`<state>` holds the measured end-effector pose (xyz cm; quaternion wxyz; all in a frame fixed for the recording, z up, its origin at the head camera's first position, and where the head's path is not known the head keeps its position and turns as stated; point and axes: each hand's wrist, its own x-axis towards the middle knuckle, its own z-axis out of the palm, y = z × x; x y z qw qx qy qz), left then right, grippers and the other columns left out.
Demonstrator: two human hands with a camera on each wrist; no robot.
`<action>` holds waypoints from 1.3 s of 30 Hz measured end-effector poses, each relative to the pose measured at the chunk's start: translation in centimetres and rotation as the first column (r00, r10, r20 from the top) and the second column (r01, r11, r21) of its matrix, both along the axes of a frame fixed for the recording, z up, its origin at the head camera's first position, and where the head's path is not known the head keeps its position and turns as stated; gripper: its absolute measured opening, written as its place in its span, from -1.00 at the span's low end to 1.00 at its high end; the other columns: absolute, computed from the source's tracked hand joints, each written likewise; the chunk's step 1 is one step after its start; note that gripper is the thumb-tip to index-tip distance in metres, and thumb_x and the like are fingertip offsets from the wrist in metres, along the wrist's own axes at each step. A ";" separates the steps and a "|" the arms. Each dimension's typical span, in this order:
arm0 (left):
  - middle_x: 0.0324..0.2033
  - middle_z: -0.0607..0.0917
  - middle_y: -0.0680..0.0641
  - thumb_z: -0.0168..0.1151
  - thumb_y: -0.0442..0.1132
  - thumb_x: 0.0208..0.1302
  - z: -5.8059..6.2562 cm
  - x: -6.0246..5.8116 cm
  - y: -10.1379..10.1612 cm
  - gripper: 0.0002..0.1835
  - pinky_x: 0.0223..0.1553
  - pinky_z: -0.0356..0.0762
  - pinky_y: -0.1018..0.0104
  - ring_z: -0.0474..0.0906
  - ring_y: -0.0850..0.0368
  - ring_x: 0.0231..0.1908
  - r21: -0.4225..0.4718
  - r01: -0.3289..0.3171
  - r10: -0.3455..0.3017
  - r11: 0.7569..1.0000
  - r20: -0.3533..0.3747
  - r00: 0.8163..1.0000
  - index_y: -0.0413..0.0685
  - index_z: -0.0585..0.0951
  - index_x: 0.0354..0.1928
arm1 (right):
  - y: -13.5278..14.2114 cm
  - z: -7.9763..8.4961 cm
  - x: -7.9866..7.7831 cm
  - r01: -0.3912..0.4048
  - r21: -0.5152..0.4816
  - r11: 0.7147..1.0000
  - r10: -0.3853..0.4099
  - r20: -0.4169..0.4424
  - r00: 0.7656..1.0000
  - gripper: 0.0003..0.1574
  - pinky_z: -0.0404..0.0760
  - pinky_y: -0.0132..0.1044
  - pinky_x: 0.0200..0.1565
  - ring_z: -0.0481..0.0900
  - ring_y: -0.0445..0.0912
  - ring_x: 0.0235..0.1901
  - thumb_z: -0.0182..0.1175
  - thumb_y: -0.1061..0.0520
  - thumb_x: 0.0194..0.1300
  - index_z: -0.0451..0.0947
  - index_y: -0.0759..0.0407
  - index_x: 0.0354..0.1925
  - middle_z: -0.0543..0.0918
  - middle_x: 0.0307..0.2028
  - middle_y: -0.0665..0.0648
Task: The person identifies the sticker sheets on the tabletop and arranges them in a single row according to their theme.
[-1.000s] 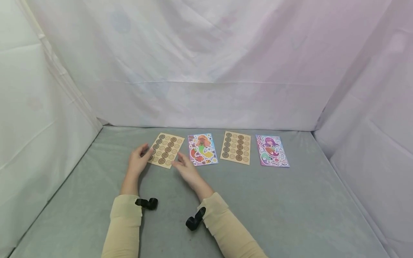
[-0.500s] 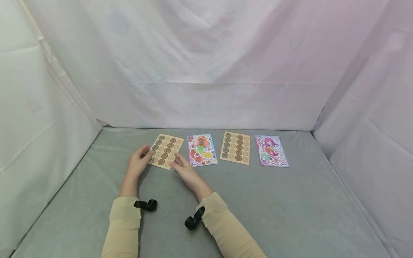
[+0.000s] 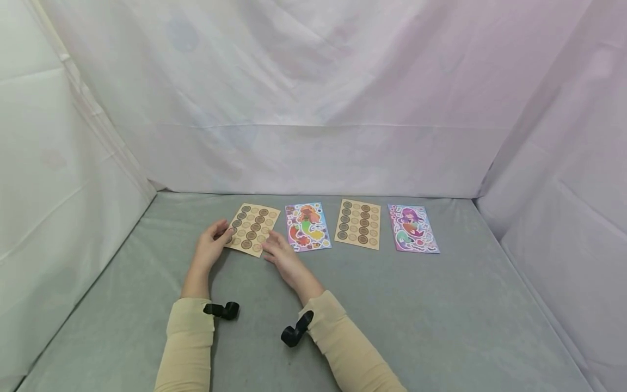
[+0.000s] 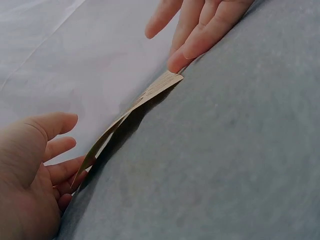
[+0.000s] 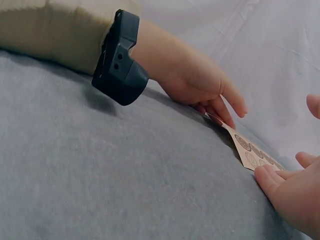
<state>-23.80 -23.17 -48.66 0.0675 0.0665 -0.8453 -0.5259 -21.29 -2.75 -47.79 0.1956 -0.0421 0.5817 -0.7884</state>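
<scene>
A tan sheet printed with rows of dark and light round coin-like designs (image 3: 253,227) lies leftmost on the grey cloth, slightly turned. At its left edge is my left hand (image 3: 208,247). In the left wrist view, that hand's lower fingers (image 4: 67,172) touch the raised edge of the sheet (image 4: 152,92), while the thumb stays apart from it. My right hand (image 3: 288,264) touches the near right corner with straight fingers. From the right wrist view, the right hand's fingertips (image 5: 267,175) rest at the sheet's corner.
To the right lie a mermaid sticker sheet (image 3: 308,227), another tan sheet with round designs (image 3: 357,224) and a purple-haired mermaid sticker sheet (image 3: 413,230). White cloth walls (image 3: 313,158) enclose the back and sides. Each wrist wears a black camera strap (image 3: 222,311).
Both hands stay by the leftmost tan sheet. My right hand's fingers have shifted very slightly at its right edge. The other sheets keep their places.
</scene>
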 end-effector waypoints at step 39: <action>0.05 0.47 -0.09 0.16 -0.35 0.16 0.7 0.4 0.3 -0.50 -0.18 0.48 0.40 0.42 0.07 -0.05 0.180 -0.131 0.134 0.975 -0.003 0.991 -0.07 0.39 0.19 | -0.2 0.2 0.1 0.125 -0.133 0.983 -0.113 0.090 0.989 -0.21 0.36 -0.08 0.07 0.35 0.09 0.09 0.05 0.23 0.24 -0.06 0.27 0.34 0.24 0.18 0.38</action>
